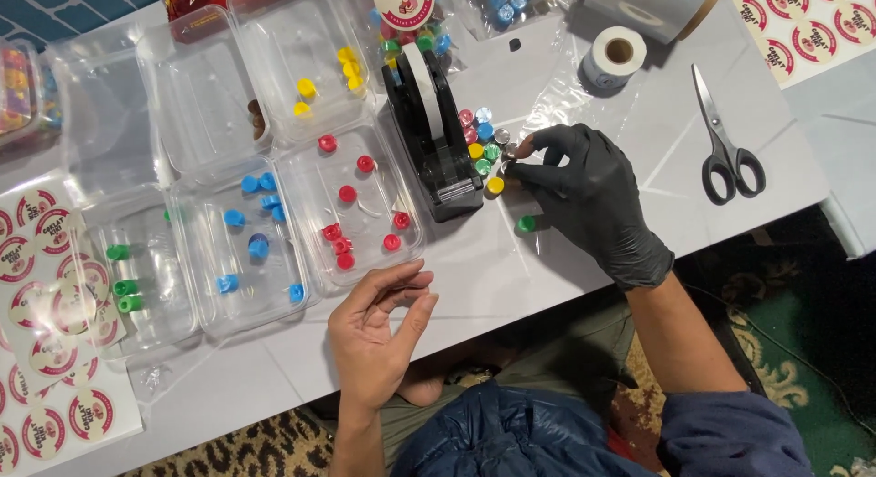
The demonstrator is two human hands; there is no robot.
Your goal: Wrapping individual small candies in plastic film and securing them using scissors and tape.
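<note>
A: head view; your right hand (589, 199), black glove, sits on the table (511, 276) just right of the black tape dispenser (433, 135); fingertips pinched on a small piece from the pile of foil-wrapped candies (484, 139); can't tell which piece.

B: left?

A: your left hand (379, 326) is bare, palm up, fingers loosely curled, holding nothing; at the table's near edge, just below the clear tray with red caps (351, 199); blue-cap tray (242, 249) beside it; scissors (725, 139) well right.
</note>
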